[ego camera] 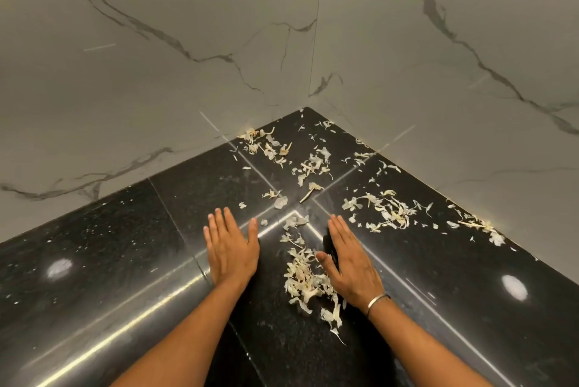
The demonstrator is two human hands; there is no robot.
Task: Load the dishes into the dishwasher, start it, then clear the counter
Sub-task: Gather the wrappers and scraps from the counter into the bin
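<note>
In the corner of the black counter (131,248), both hands are lying flat with fingers straight, gripping nothing: the left hand (230,250) on bare stone, the right hand (351,264) edging a heap of peels (305,280). This is seemingly the counter-clearing step; next, the scattered peels (385,209) nearer the walls are needing raking toward that heap.

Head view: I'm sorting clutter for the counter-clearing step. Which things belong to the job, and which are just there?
Job: peel scraps scattered toward the corner; scrap heap between the hands; black counter; left hand; right hand.
Just there: marble walls; wrist bangle.
</note>
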